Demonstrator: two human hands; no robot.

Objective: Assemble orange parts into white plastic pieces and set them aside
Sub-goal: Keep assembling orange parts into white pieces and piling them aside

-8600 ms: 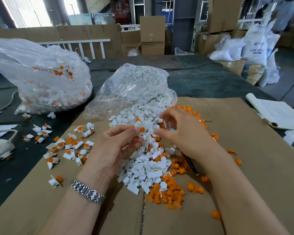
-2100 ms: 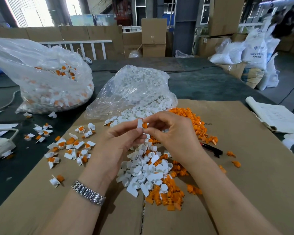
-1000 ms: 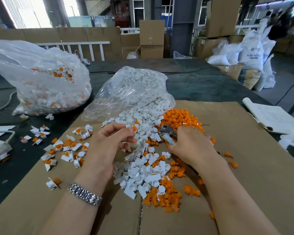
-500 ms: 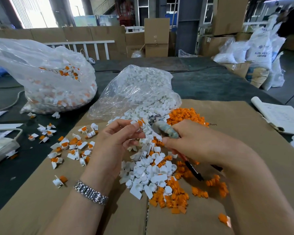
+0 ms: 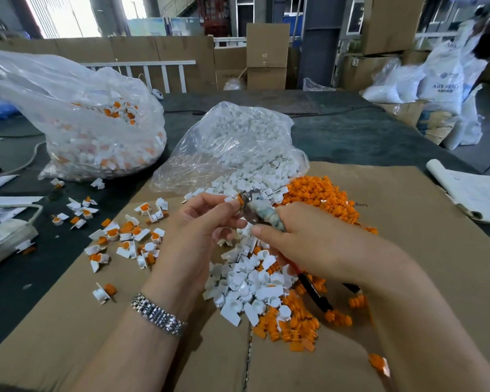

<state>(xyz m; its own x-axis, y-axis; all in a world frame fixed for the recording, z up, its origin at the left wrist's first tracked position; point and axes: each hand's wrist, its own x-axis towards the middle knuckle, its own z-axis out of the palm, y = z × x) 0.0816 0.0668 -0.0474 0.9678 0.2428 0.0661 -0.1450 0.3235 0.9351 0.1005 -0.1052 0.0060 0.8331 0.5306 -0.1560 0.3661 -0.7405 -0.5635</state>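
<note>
At far right, sack reads "ABS".

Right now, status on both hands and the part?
Left hand pinches white piece with orange insert. Right hand grips pliers, their tip at it. Nothing in the way.

wristwatch, paper notebook at right, cardboard boxes behind.

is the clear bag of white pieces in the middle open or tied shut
Open. The bag's mouth faces the person and white pieces spill out of it onto the cardboard.
</note>
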